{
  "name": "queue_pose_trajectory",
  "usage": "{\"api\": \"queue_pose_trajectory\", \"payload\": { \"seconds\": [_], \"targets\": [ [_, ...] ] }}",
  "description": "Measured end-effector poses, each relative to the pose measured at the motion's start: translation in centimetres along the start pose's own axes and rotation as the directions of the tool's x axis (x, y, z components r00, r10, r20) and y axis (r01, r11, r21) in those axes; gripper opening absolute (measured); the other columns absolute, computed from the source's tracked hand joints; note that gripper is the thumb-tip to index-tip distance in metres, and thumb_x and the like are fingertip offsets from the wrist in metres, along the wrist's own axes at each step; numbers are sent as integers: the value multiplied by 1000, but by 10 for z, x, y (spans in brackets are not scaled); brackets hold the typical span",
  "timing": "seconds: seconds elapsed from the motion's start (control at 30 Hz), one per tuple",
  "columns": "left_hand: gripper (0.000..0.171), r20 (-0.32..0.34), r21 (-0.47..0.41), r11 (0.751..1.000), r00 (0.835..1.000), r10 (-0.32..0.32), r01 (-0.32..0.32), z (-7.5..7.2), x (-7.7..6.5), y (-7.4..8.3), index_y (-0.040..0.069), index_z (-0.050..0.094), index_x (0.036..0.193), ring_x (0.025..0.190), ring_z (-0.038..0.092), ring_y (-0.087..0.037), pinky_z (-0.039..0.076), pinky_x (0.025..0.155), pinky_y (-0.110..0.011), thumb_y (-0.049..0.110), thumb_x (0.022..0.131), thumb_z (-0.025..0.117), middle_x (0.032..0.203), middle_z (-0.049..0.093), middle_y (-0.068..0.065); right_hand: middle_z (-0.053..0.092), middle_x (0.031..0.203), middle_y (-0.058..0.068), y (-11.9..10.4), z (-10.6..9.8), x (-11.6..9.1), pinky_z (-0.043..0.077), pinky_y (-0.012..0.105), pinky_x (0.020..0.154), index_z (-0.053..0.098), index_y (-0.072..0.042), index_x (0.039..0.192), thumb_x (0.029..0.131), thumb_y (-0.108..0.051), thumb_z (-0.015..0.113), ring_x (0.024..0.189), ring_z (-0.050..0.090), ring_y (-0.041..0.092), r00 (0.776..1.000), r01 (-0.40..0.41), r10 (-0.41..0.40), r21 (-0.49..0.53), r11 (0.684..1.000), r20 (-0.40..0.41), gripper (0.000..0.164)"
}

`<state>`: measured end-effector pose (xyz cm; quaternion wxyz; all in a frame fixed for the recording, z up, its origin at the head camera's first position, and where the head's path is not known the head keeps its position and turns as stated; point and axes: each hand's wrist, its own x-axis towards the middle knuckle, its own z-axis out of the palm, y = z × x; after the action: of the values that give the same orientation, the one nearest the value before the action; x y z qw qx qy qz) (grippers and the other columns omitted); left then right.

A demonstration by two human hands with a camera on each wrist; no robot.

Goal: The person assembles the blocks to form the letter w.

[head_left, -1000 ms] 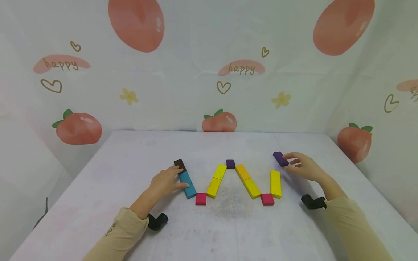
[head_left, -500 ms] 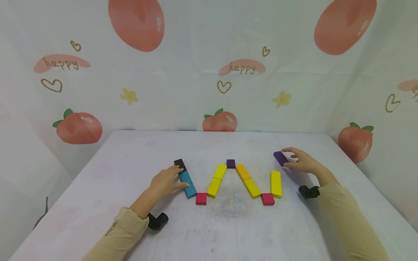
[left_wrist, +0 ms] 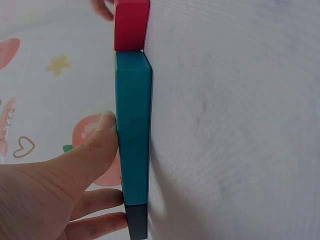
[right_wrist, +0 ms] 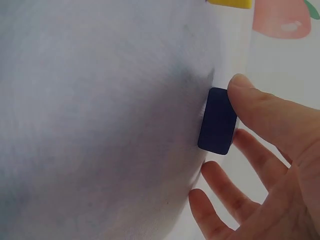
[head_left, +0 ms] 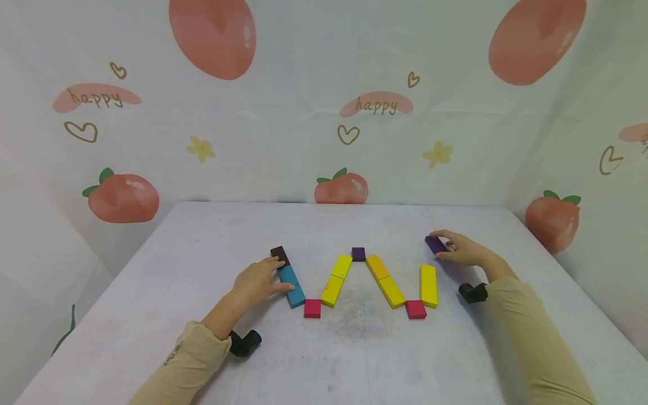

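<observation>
My left hand [head_left: 255, 281] rests along a blue block [head_left: 292, 288] and a dark brown block [head_left: 278, 255] that lie end to end. In the left wrist view, its thumb touches the top of the blue block [left_wrist: 134, 135], and two fingertips meet the dark block [left_wrist: 137, 222]. My right hand [head_left: 467, 251] is at the back right, its thumb and index finger at opposite ends of a purple block [head_left: 434, 244]. The right wrist view shows that purple block [right_wrist: 218, 121] pinched between them, with the other fingers loosely bent beyond it.
Flat blocks form a zigzag: a red block [head_left: 312, 309], yellow blocks [head_left: 332, 291], a small purple block [head_left: 358, 254], an orange block [head_left: 376, 266], another red block [head_left: 416, 309] and an upright-lying yellow block [head_left: 428, 286]. Behind the white table [head_left: 354, 365] hangs a printed cloth [head_left: 283, 135].
My right hand has moved slightly left; its index finger lifted over the purple block and came down at the far end. My left hand and the other blocks have stayed in place.
</observation>
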<state>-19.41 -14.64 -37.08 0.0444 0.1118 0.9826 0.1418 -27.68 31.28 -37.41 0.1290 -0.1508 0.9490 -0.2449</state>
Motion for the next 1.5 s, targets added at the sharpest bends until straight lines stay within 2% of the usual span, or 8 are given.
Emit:
{"api": "queue_pose_trajectory", "payload": {
  "seconds": [0.4, 0.63, 0.73, 0.77, 0.9, 1.17, 1.5],
  "targets": [
    [66, 11, -11, 1000, 1000, -2, 2, -2, -2, 0, 4, 52, 132, 125, 47, -41, 44, 100, -52, 42, 81, 69, 139, 48, -20, 37, 136, 31, 1, 4, 0, 42, 62, 96, 38, -1, 136, 88, -19, 63, 116, 43, 51, 998, 24, -23, 20, 1000, -51, 57],
    [71, -26, 9, 1000, 999, 26, -26, 13, 7, -13, 8, 52, 132, 121, 50, -41, 46, 96, -53, 56, 80, 63, 138, 49, -17, 39, 136, 30, 2, 4, -1, 43, 59, 96, 38, 2, 136, 87, -19, 65, 116, 44, 50, 995, 36, -33, 32, 999, -92, 60],
    [71, -20, 2, 1000, 1000, 22, -22, 11, 6, -12, 8, 52, 132, 122, 49, -41, 45, 97, -53, 54, 80, 65, 138, 49, -18, 40, 135, 30, 2, 4, -3, 43, 59, 97, 37, 4, 135, 87, -21, 66, 116, 45, 49, 993, 38, -33, 41, 998, -114, 62],
    [69, 2, -11, 1000, 1000, 7, -7, 4, 3, -6, 7, 52, 132, 124, 48, -41, 44, 99, -53, 48, 79, 68, 139, 48, -19, 41, 135, 30, 1, 4, -3, 42, 59, 97, 37, 4, 135, 86, -22, 66, 116, 45, 48, 992, 33, -28, 44, 998, -120, 62],
    [66, 6, -1, 1000, 1000, -1, 1, -1, -1, 0, 4, 52, 131, 124, 48, -41, 44, 99, -52, 42, 80, 69, 139, 48, -20, 42, 135, 30, 1, 4, -4, 42, 59, 98, 37, 4, 135, 86, -27, 67, 116, 46, 47, 990, 15, -7, 52, 999, -144, 65],
    [64, 1, 5, 1000, 1000, 1, -1, -1, -2, -1, 3, 52, 131, 124, 48, -42, 45, 98, -53, 40, 82, 69, 139, 48, -20, 45, 131, 30, -1, 6, -5, 42, 57, 99, 39, 3, 134, 84, -34, 68, 115, 48, 45, 984, -14, 29, 88, 996, -177, 69],
    [64, 3, 2, 1000, 1000, 2, -2, -1, -1, 1, 3, 52, 131, 124, 48, -42, 45, 99, -52, 40, 82, 68, 139, 48, -20, 45, 131, 29, -5, 9, -5, 45, 55, 97, 41, 2, 132, 84, -36, 68, 114, 49, 43, 985, -16, 36, 119, 993, -170, 67]
  ]
}}
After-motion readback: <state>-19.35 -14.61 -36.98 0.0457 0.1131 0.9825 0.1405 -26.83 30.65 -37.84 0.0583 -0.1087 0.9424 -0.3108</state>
